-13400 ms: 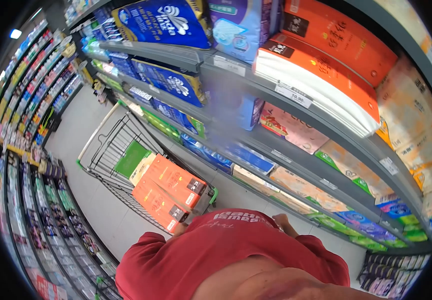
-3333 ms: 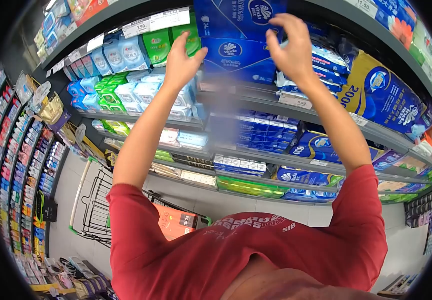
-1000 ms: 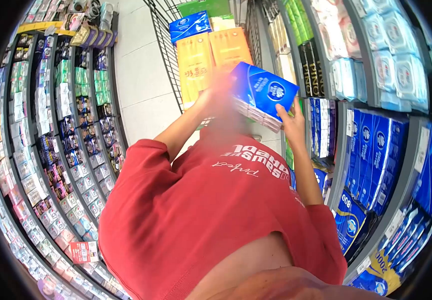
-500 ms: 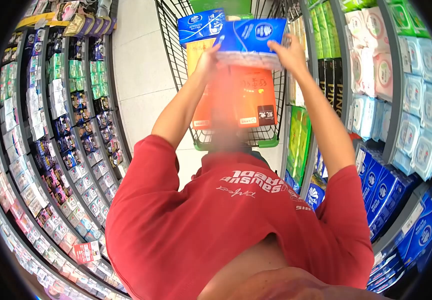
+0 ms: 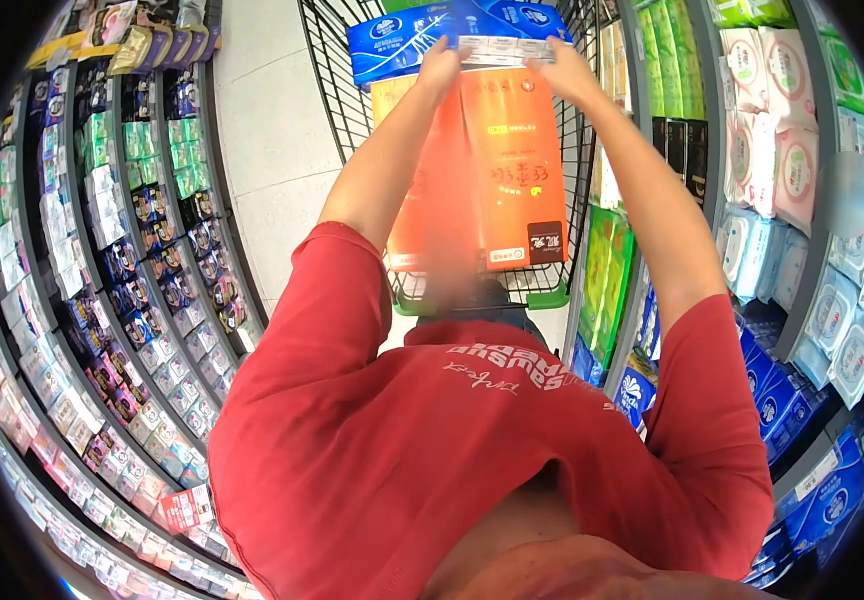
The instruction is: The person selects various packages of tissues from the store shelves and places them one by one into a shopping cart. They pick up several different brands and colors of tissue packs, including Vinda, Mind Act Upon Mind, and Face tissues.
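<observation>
A blue and white tissue pack (image 5: 517, 25) lies at the far end of the shopping cart (image 5: 580, 140), between my two hands. My left hand (image 5: 440, 68) has its fingers at the pack's left near edge. At the right near edge, the fingers of my right hand (image 5: 564, 72) touch the same pack. Another blue pack (image 5: 392, 45) is beside it on the left. Nearer to me in the cart are large orange packages (image 5: 517, 170); a blurred patch hides part of them.
Shelves of small packets (image 5: 157, 220) line the left side, past a strip of tiled floor (image 5: 267, 130). On the right, shelves hold green packs (image 5: 607, 285), pale wipes packs (image 5: 837, 300) and blue tissue packs (image 5: 777, 390). A green bar (image 5: 550, 298) edges the cart near me.
The blue pack in my hands has moved farther from me and lower, beside the other blue pack. More of the orange packages shows now.
</observation>
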Tool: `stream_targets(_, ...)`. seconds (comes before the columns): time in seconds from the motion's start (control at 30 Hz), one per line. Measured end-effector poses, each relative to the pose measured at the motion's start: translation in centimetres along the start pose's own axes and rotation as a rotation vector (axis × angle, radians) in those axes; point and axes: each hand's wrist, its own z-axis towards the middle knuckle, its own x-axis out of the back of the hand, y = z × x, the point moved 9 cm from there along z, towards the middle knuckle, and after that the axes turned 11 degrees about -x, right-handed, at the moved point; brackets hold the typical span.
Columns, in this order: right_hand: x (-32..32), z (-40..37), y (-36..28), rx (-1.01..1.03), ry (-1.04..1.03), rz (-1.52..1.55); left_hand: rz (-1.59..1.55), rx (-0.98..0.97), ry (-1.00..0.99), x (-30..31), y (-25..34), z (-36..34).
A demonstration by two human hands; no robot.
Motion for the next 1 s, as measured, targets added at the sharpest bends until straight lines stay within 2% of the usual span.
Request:
stream_targets(0.03,-0.8,-0.9,0.3,-0.012,-0.053,0.034,0.038,0.068,-0.017,-0.3,1.8,-2.2)
stream_targets(0.2,-3.1,-6.1,2.1,-0.075,-0.188,0.092,0.069,0.026,-0.136,-1.3,0.2,-4.6)
stream_targets(0.27,-3.7,-8.1,2.9,-0.071,-0.208,0.141,0.278,-0.058,-0.045,-1.2,1.2,-6.0)
stream_targets(0.33,-3.5,-10.5,3.6,-0.073,-0.196,0.184,0.273,-0.053,-0.053,-2.1,2.8,-6.6)
stream_targets(0.4,-3.1,-13.2,4.5,-0.073,-0.186,0.218,0.496,-0.164,-0.103,-2.8,4.5,-5.5)
stream_targets(0.5,-2.5,-18.8,7.1,-0.040,-0.068,0.441,0.887,-0.676,-0.041,-4.4,6.9,-2.1)
stream_targets(0.53,-2.9,-21.0,8.6,-0.038,-0.019,0.475,0.903,-0.630,-0.062,-4.6,7.1,-1.7)
stream_targets(0.57,-3.9,-23.4,10.5,-0.138,-0.059,0.565,0.999,-0.532,-0.109,-4.7,6.0,-0.9)
stream_targets(0.6,-5.1,-26.0,12.2,-0.237,-0.096,0.659,1.027,-0.428,-0.195,-4.8,3.8,0.2)
stream_targets(0.67,-6.9,-30.8,15.1,-0.262,-0.033,0.636,1.135,-0.222,-0.424,-5.7,0.7,-0.3)
stream_targets(0.7,-7.3,-32.6,15.3,-0.275,-0.029,0.639,1.249,-0.198,-0.442,-6.4,2.1,-2.7)
stream_targets(0.73,-8.0,-34.4,15.9,-0.371,-0.032,0.651,1.254,-0.196,-0.453,-6.8,1.6,-3.7)
stream_targets(0.77,-8.8,-35.5,16.4,-0.467,-0.039,0.666,1.349,-0.271,-0.384,-6.7,1.5,-4.4)
stream_targets(0.8,-9.5,-35.4,16.2,-0.471,-0.041,0.680,1.445,-0.351,-0.311,-6.5,1.6,-4.8)
stream_targets(0.87,-7.6,-33.4,12.6,-0.218,0.156,0.575,1.448,-0.397,-0.301,-6.6,2.2,-4.7)
stream_targets(0.9,-7.1,-32.1,11.2,-0.200,0.148,0.462,1.412,-0.327,-0.349,-6.8,2.7,-4.9)
stream_targets(0.93,-7.1,-30.7,10.5,-0.120,0.302,0.359,1.377,-0.253,-0.395,-6.7,2.6,-5.2)
stream_targets(1.0,-8.7,-27.6,11.4,-0.281,0.277,0.255,1.425,-0.268,-0.410,-6.6,2.3,-4.6)
